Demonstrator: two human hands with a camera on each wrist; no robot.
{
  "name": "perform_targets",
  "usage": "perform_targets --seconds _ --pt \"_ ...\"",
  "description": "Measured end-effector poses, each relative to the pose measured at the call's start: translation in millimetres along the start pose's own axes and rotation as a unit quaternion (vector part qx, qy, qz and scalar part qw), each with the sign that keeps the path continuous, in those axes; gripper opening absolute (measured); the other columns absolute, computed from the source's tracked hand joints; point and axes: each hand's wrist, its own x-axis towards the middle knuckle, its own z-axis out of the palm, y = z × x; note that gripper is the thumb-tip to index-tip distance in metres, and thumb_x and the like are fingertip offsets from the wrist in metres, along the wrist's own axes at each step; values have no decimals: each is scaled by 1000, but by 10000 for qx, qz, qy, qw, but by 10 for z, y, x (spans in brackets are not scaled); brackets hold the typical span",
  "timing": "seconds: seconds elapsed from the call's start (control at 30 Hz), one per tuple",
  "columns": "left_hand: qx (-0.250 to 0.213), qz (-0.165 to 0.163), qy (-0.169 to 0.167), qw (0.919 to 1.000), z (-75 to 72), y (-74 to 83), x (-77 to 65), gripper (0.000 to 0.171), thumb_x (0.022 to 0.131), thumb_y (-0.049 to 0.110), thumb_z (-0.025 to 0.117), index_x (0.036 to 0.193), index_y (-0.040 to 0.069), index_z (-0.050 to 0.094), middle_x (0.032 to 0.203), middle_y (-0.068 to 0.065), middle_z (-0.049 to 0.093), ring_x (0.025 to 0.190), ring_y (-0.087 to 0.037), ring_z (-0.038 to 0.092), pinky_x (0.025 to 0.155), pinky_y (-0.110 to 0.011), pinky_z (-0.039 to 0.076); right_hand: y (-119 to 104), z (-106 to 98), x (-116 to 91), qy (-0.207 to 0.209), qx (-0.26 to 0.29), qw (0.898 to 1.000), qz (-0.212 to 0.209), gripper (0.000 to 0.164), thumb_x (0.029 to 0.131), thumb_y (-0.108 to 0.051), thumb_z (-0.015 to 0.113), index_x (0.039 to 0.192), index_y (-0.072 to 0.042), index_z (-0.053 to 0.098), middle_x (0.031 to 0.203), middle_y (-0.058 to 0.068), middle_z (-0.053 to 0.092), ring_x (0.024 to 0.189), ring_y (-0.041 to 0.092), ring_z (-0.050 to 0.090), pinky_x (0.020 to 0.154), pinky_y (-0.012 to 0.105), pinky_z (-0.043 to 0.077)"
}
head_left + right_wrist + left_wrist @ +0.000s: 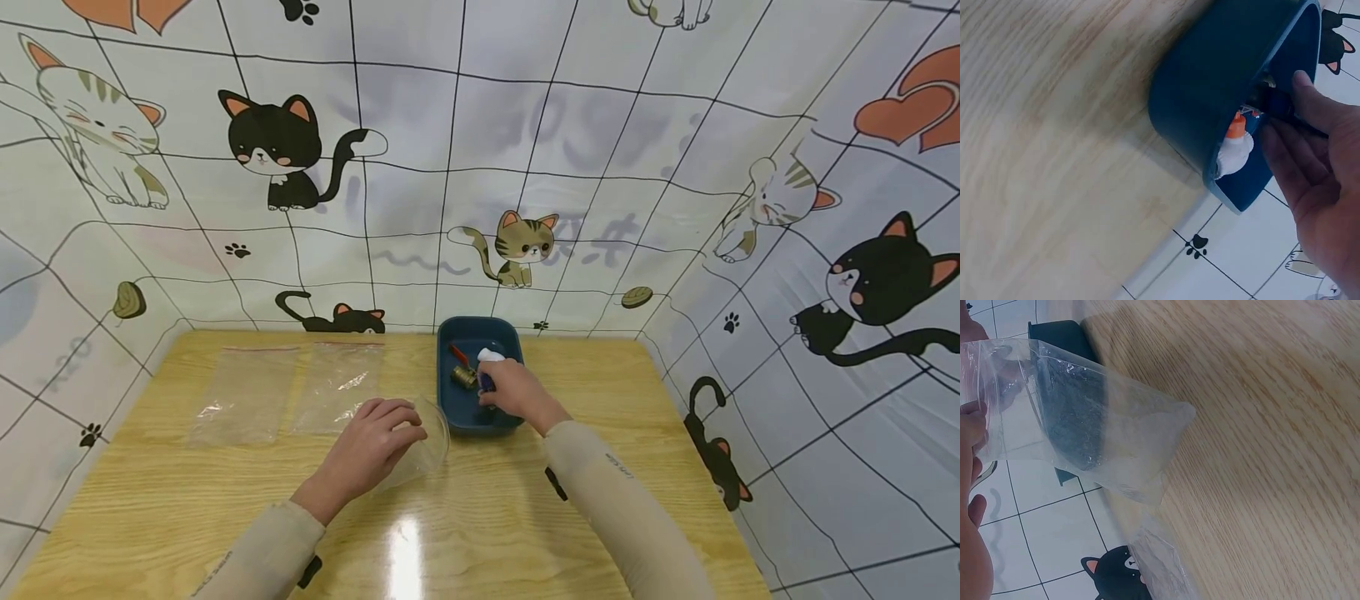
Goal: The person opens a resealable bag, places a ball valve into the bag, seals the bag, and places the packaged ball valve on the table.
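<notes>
My left hand [372, 443] holds a clear plastic bag [1129, 425] by its mouth end. The bag hangs upright over the table, just left of a dark blue bin [480, 431]. Inside the bin, my right hand [517, 390] pinches a small dark blue object [1277, 103] between thumb and fingers; its kind cannot be made out. Beside those fingers lies a small white bottle [1235, 156] with an orange part. A brass valve fitting [463, 377] and a red handle [459, 356] show to the left of the right hand in the head view.
Two flat clear zip bags [251, 396] lie side by side at the back left of the wooden table [600, 517]. The bin stands near the table's back edge, against a cat-printed curtain [405, 200] that encloses the back and sides.
</notes>
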Motion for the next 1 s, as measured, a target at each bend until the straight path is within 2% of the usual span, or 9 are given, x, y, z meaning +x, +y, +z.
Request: perform_targets --seconds 0.17,0.27,0.37,0.63,0.9,1.0 --pt "-40 30 109 9999 8 -10 -5 15 83 12 76 95 22 74 98 5 68 105 -18 62 92 -42 48 -45 -87 -13 -307 -710 9968 -186 28 81 -21 79 103 -13 66 97 4 68 86 19 62 78 37 53" --pt "-22 62 161 9998 14 -13 -7 16 82 12 77 94 22 74 97 5 68 104 -18 62 91 -41 49 -81 -121 -40 -528 -1260 9902 -275 27 81 -20 79 107 -14 71 100 3 71 91 20 66 80 37 55" --pt "-10 59 161 9999 19 -12 -7 16 82 12 77 94 22 74 98 6 68 105 -18 62 91 -41 48 -119 -138 -88 -683 -1699 9827 -292 20 85 -16 75 104 -17 74 102 3 73 91 21 67 79 37 57" --pt "-9 79 159 9998 25 -7 -1 16 82 13 77 95 22 74 98 6 68 105 -18 62 91 -41 48 -138 -98 -205 -743 -2244 9713 -260 13 93 -7 64 96 -15 74 93 3 71 77 18 65 71 35 57" --pt "-17 37 120 9999 17 0 -6 15 83 13 76 94 23 74 98 6 68 105 -17 62 91 -41 49 -16 31 -241 -430 -2956 9535 -400 6 92 -12 67 91 -14 73 82 4 70 70 17 64 64 32 56" --pt "-9 22 118 9999 18 -2 -1 15 83 13 76 94 22 74 98 6 68 105 -17 62 91 -41 48 36 78 -251 -242 -3012 9521 -469 5 90 -13 69 90 -16 74 83 3 70 72 17 64 64 32 56"
